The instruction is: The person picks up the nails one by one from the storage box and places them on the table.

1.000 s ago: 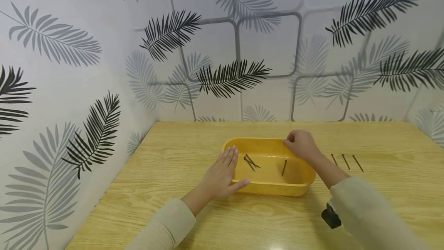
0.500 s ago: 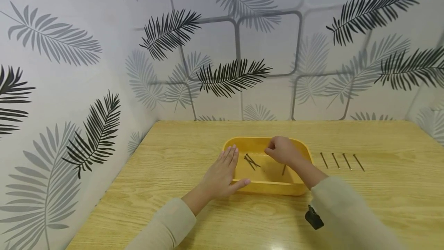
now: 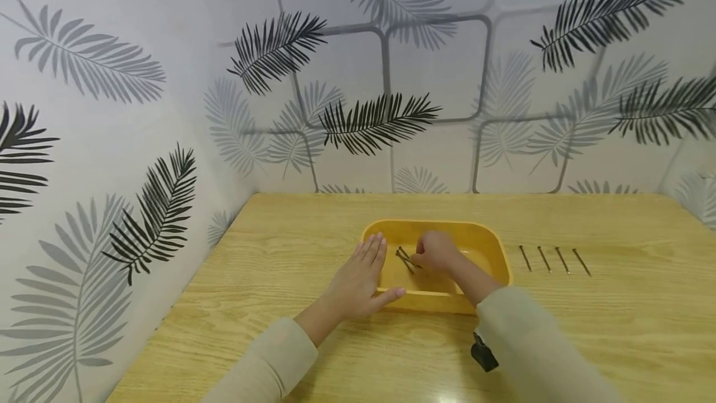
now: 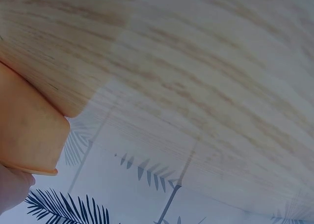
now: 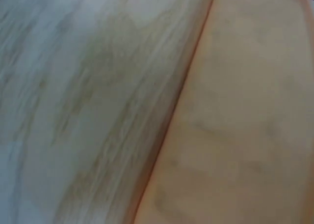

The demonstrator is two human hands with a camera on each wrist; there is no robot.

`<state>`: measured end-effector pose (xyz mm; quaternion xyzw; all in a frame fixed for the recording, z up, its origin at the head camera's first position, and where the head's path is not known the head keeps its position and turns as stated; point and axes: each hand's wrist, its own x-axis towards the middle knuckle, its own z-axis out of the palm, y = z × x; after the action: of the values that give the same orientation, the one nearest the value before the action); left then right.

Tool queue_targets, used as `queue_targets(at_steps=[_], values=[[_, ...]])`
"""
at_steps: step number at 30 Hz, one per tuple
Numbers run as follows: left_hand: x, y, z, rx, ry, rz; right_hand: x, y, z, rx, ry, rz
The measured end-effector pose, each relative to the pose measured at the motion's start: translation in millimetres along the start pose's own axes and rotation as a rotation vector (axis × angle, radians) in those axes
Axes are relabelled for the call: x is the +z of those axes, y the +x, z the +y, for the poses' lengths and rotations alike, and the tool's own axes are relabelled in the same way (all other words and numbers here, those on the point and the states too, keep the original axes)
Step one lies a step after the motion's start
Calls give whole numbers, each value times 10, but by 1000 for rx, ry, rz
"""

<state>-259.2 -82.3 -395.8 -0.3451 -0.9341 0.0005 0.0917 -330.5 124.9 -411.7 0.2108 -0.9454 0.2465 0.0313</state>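
Right hand has come left and nearer within the yellow tray

From over by the far rim it has reached the loose nails, fingers curled down; whether they pinch one, I can't tell. Left hand lies over the tray's left end, fingers straight, thumb out at the near rim. Both hands are well apart.

Those nails cross on the tray floor, heads toward its far left corner, shanks slanting to the near right. Sitting flat on the wooden table, the tray has its long axis running left to right.

Farther right, four nails lie side by side, nearly parallel, heads away from the person, tips near and slightly right. Behind rises a leaf-patterned wall.

Only the head view shows nails. The left wrist view catches a smooth outer face of the tray, a bit of hand at its rim; the right wrist view, a long outer side meeting the wood grain.
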Motion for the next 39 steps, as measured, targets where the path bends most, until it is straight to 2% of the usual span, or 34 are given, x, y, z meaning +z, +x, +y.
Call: queue_targets(at_steps=[1,5,10,21,28,39], values=[[-4,2,4,3,-3,-3,-70,-50,-135,53,-20,-33],[-9,4,15,9,-27,-13,-98,-108,-296,81,-61,-55],[-8,1,-1,-3,-13,-9,-56,-88,-394,108,-108,-90],[0,1,-7,3,-2,0,-34,-92,-490,189,-169,-98],[0,4,-6,-4,3,-5,-61,-110,-466,217,-151,-139],[-1,0,-8,2,3,6,-93,-130,-398,207,-163,-105]])
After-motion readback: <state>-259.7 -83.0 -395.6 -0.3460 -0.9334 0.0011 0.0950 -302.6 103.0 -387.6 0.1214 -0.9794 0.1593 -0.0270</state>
